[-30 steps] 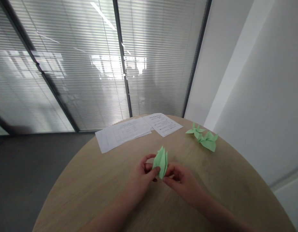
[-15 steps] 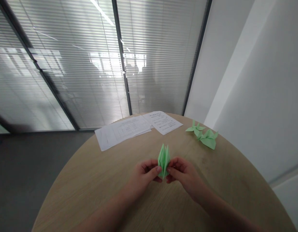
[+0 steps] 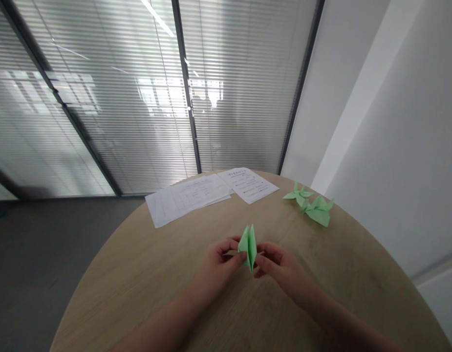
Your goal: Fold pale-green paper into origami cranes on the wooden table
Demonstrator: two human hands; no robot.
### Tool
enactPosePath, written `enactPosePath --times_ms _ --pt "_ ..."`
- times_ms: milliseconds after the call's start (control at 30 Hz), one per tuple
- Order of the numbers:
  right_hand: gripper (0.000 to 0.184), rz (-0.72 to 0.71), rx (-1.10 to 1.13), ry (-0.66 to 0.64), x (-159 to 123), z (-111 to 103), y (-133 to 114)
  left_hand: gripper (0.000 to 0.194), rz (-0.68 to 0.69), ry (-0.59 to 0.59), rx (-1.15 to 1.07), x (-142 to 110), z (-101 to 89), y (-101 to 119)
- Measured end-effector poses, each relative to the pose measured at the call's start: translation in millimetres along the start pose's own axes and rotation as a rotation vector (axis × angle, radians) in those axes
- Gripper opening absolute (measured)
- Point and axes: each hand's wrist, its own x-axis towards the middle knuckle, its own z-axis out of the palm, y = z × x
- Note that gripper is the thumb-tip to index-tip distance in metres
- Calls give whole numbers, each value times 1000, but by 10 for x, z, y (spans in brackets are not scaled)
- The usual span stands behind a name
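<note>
A piece of folded green origami paper [image 3: 248,245] stands between my two hands, its two points facing away from me. My left hand [image 3: 225,257] pinches its left side, thumb in front and fingers behind. On the other side, my right hand [image 3: 272,261] has its thumb and fingertips closed at the right edge of the paper. The fingers behind the paper are partly hidden.
Folded green paper cranes [image 3: 316,211] lie at the right edge of the round wooden table [image 3: 145,288]. Printed white sheets [image 3: 189,198] overlap at the table's far side. Beyond stands a glass partition with blinds [image 3: 240,98]; a white wall [image 3: 390,146] is at right.
The folded paper has turned and its flaps have come together, so fewer layers show towards me. Both hands stay in about the same place. The view has shifted slightly.
</note>
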Motion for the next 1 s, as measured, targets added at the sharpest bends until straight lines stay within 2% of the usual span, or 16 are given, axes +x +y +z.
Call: enactPosePath --times_ms 133,300,467,600,800,900,1000 --pt "37 8 -81 21 -11 6 21 24 -65 -24 43 -5 -3 -15" --pt "33 -36 -14 16 -15 35 1 27 -66 22 22 17 -32 -59" --pt "38 -61 93 74 -1 45 55 33 -10 40 -20 25 -18 -114" --pt "40 -78 121 108 -4 57 62 32 43 67 -60 -8 28 -83" --pt "12 -138 -11 37 -15 38 17 30 95 96 -62 -34 43 -3" --pt "15 -141 -93 16 -18 22 -11 32 50 106 -68 -43 32 6" --pt "19 -165 -72 -4 -16 15 -36 31 11 78 -61 -74 26 27"
